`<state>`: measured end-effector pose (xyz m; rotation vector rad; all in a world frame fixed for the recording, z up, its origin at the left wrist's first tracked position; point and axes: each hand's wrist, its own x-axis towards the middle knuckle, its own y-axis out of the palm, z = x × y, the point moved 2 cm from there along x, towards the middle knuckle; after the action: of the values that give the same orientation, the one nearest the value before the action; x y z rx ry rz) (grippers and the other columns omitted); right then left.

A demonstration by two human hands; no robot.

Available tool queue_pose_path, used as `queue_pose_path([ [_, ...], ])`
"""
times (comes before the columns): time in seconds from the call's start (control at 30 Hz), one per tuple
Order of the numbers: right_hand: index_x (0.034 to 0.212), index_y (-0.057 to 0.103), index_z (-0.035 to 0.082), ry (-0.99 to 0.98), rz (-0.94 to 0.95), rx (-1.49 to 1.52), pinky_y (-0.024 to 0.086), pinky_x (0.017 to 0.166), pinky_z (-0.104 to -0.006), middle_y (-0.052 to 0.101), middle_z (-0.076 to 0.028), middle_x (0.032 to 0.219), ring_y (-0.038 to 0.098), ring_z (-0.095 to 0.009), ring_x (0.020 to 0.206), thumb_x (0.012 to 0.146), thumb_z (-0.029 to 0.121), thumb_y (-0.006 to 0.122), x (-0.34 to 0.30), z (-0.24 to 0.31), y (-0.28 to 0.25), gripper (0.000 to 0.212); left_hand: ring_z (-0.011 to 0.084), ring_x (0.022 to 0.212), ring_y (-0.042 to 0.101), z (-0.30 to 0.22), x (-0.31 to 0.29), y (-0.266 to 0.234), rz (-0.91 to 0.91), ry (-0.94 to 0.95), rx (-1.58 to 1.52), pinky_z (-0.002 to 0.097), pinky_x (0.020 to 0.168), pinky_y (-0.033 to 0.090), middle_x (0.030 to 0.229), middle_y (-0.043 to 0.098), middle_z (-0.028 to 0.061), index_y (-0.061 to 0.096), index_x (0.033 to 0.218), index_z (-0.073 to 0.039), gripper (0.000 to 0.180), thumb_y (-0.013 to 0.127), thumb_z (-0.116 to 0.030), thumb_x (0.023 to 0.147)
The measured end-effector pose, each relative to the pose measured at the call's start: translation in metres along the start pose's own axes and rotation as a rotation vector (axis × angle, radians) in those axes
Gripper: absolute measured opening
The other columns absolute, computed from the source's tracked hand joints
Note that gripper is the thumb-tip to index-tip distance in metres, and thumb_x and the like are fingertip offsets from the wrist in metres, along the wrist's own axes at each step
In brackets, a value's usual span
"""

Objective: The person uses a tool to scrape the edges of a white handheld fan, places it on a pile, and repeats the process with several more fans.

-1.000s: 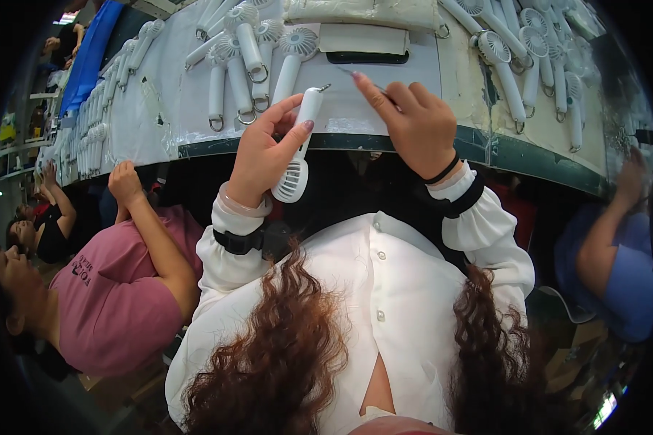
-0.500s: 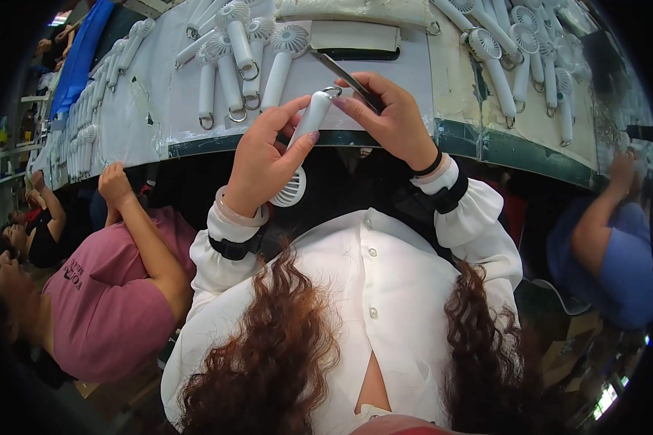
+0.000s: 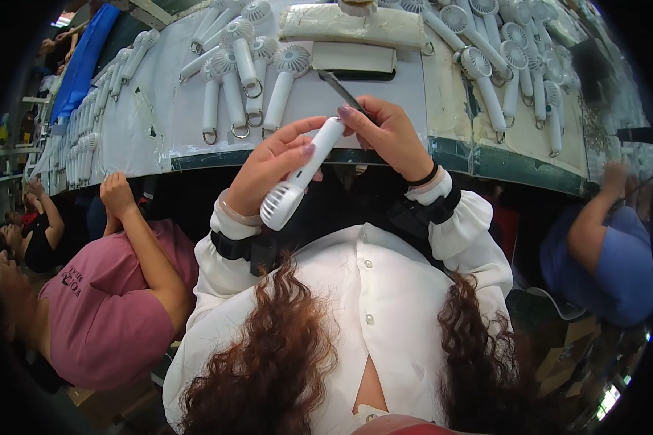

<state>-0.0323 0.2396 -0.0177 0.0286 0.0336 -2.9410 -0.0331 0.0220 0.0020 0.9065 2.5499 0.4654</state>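
Observation:
A white handheld fan (image 3: 316, 152) lies slantwise in my left hand (image 3: 274, 167), whose fingers close round its handle. The fan's round grille head points down toward me, with the narrow side of the handle facing up. My right hand (image 3: 392, 138) grips a slim dark metal tool (image 3: 339, 88), its tip pointing away to the far left; whether it is a blade or tweezers I cannot tell. The right thumb and fingertips also touch the handle's far end, where the metal ring is mostly hidden by them.
Several white fans (image 3: 243, 72) with metal rings lie on the table at the far left, and more fans (image 3: 511, 58) at the far right. Between them sit a white-topped pad (image 3: 353, 56) and a wrapped roll (image 3: 352, 26). Co-workers sit on both sides, one in pink (image 3: 116, 297), one in blue (image 3: 595, 254).
The fan has been turned in my left hand, so its handle's side and the side of its head show now. Both hands have come slightly nearer to me.

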Motion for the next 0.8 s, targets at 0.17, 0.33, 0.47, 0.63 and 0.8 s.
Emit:
queue_pose_path([
  [0.17,0.096,0.065,0.005,0.076,-0.116,0.195,0.031,0.049,-0.0178,0.055,0.005,0.071,0.04,-0.001,0.057,0.101,0.03,0.061,0.004,-0.001,-0.002,0.026,0.02,0.108,0.064,-0.012,0.005,0.004,0.159,0.226,-0.54,0.0284,0.078,0.058,0.133,0.056,0.0182,0.038,0.148,-0.002,0.051,0.049,-0.02,0.102],
  [0.33,0.095,0.065,0.006,0.048,-0.051,0.22,0.029,0.049,-0.018,0.055,0.006,0.071,0.038,-0.001,0.057,0.101,0.029,0.061,0.014,-0.005,0.002,0.025,0.0193,0.104,0.062,-0.016,0.007,0.011,-0.063,0.417,-0.606,0.0264,0.073,0.057,0.143,0.049,0.021,0.037,0.147,0.001,0.051,0.05,-0.015,0.101],
  [0.47,0.103,0.066,0.005,0.015,-0.05,0.15,0.032,0.051,-0.0172,0.06,0.005,0.075,0.044,-0.001,0.061,0.101,0.028,0.06,0.016,-0.004,0.011,0.023,0.0137,0.087,0.06,-0.009,0.02,-0.008,-0.179,0.593,-0.088,0.0228,0.065,0.051,0.135,0.056,0.0182,0.041,0.143,0.003,0.046,0.05,-0.012,0.101],
  [0.63,0.114,0.066,0.004,-0.088,-0.084,0.083,0.041,0.059,-0.0172,0.068,0.0,0.087,0.054,-0.003,0.069,0.101,0.023,0.059,0.025,-0.005,0.01,0.024,0.0073,0.07,0.052,-0.029,0.032,-0.007,-0.236,0.608,0.14,0.0212,0.06,0.044,0.117,0.066,0.0118,0.049,0.133,0.002,0.035,0.052,-0.014,0.102],
  [0.8,0.119,0.063,0.001,-0.318,-0.347,-0.012,0.046,0.067,-0.0191,0.07,-0.004,0.098,0.058,-0.006,0.074,0.102,0.016,0.056,0.031,-0.011,-0.011,0.023,0.0061,0.067,0.051,-0.029,0.05,-0.014,-0.165,0.411,0.545,0.0213,0.06,0.043,0.101,0.07,0.0075,0.06,0.12,-0.001,0.025,0.055,-0.018,0.102],
])
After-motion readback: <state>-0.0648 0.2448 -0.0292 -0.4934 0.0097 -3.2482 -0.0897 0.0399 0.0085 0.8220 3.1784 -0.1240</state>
